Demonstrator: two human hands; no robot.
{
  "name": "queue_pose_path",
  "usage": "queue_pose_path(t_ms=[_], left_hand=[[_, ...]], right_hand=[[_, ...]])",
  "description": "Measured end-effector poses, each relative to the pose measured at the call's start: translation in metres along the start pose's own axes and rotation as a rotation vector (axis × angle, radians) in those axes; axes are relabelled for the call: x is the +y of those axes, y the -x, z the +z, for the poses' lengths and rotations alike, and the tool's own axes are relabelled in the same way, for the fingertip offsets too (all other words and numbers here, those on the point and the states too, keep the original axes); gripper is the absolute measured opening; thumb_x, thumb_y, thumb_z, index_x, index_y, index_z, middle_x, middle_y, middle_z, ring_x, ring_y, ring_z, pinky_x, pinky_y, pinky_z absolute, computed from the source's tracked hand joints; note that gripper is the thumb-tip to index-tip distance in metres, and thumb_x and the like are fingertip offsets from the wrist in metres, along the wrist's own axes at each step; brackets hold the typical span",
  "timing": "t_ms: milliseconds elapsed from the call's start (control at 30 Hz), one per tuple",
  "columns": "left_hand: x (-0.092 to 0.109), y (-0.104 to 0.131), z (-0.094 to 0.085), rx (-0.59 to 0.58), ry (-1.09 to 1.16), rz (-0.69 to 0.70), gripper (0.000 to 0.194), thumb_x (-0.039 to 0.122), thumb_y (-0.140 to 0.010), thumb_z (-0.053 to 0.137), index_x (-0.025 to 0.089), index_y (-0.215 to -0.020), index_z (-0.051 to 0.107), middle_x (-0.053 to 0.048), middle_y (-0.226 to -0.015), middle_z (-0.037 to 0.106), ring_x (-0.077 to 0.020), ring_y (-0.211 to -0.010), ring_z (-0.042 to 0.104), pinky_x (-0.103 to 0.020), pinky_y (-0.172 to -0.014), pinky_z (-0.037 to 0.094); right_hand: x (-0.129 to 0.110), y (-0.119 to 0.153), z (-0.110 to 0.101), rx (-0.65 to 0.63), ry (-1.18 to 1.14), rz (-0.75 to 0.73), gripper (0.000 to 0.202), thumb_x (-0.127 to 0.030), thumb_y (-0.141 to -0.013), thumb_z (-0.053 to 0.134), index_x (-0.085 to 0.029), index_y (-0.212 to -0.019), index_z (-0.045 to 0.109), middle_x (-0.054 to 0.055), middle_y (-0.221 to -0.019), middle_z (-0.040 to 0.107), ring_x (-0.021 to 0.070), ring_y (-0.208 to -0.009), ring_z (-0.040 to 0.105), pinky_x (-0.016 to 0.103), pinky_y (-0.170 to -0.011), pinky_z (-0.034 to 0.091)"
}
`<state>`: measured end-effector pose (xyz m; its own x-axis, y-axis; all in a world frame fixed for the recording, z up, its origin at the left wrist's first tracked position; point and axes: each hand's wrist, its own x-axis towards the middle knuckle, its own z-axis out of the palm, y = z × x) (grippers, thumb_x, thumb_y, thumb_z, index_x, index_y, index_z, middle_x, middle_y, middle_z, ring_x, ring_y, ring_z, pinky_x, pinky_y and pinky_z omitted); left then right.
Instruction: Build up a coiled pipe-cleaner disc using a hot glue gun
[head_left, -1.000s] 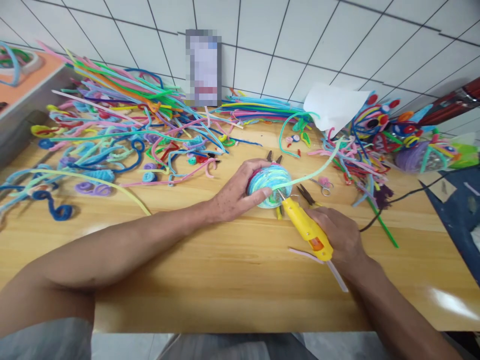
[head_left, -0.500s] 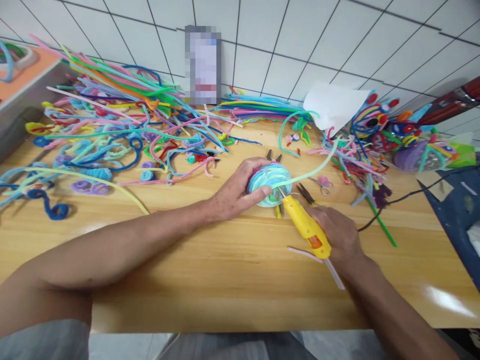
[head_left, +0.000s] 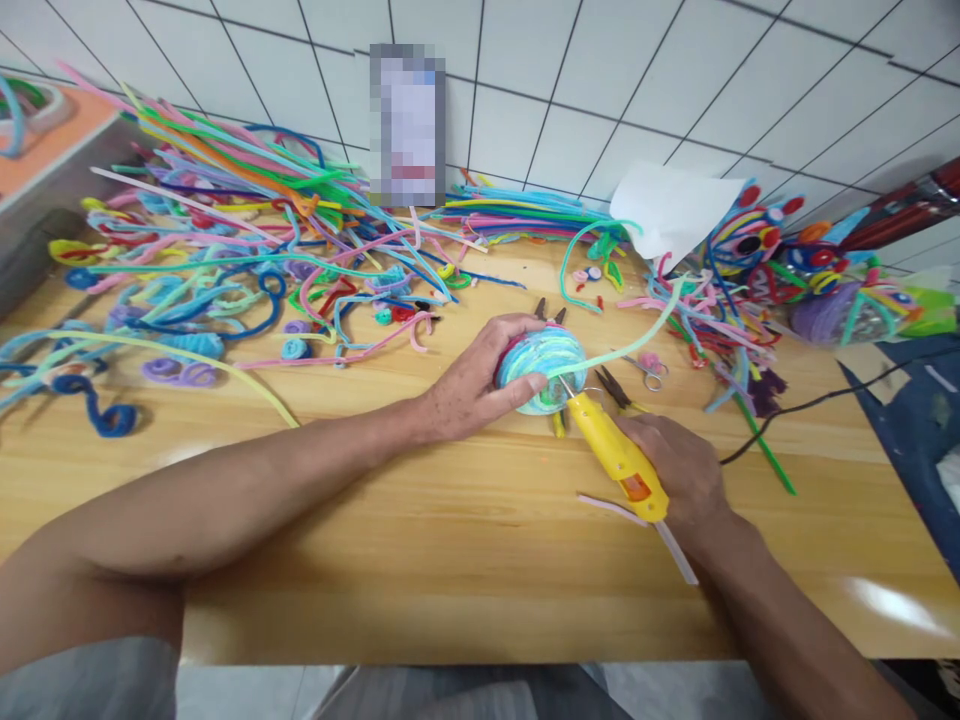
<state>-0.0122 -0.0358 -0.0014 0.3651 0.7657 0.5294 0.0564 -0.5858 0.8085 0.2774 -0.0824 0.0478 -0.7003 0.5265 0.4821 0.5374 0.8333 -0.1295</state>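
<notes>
My left hand (head_left: pixel 487 375) is wrapped round a ball-like form (head_left: pixel 551 352) covered in coiled blue, green and yellow pipe cleaners. Its thumb presses on a pale green pipe cleaner (head_left: pixel 637 347), whose free end sticks out to the right. In my right hand (head_left: pixel 686 465) is a yellow hot glue gun (head_left: pixel 619 455), its metal nozzle at the lower right of the form. A clear glue stick (head_left: pixel 677 555) protrudes from the back of the gun. Pliers (head_left: pixel 559 424) lie partly hidden beneath the form. A second pair of pliers (head_left: pixel 615 385) lies just right of it.
Heaped pipe cleaners (head_left: pixel 225 240) cover the table's left and back. A phone (head_left: pixel 409 130) leans against the tiled wall. Small scissors (head_left: pixel 651 372), a white sheet (head_left: pixel 671 210) and decorated bottle-like figures (head_left: pixel 825 290) are on the right. A black cord (head_left: pixel 817 390) runs rightward behind my right hand.
The glue gun and my right hand have shifted very slightly right and down in the picture. The pale green pipe cleaner's free part sags a little more. My left hand keeps its hold.
</notes>
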Motion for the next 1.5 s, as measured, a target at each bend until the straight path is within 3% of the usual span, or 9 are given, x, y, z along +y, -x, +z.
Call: queue_pose_path(t_ms=[1333, 1500], left_hand=[[-0.0034, -0.0003, 0.0019, 0.001, 0.012, -0.019, 0.054, 0.047, -0.105, 0.065, 0.024, -0.152, 0.048, -0.017, -0.154, 0.056, -0.0312, -0.147, 0.054, -0.054, -0.127, 0.044], [-0.0023, -0.0006, 0.0013, -0.01, 0.003, -0.015, 0.053, 0.045, -0.106, 0.064, 0.025, -0.152, 0.047, -0.017, -0.155, 0.055, -0.0322, -0.148, 0.053, -0.056, -0.126, 0.044]], right_hand=[[-0.0036, 0.0026, 0.0047, 0.048, -0.089, 0.077, 0.027, -0.029, -0.105, 0.057, -0.02, -0.128, 0.067, 0.008, -0.085, 0.073, 0.0221, -0.069, 0.068, 0.033, -0.063, 0.052], [-0.0031, 0.0011, 0.0024, -0.005, -0.044, 0.045, 0.026, -0.031, -0.106, 0.055, -0.02, -0.127, 0.064, 0.008, -0.087, 0.074, 0.0224, -0.07, 0.07, 0.033, -0.062, 0.054]])
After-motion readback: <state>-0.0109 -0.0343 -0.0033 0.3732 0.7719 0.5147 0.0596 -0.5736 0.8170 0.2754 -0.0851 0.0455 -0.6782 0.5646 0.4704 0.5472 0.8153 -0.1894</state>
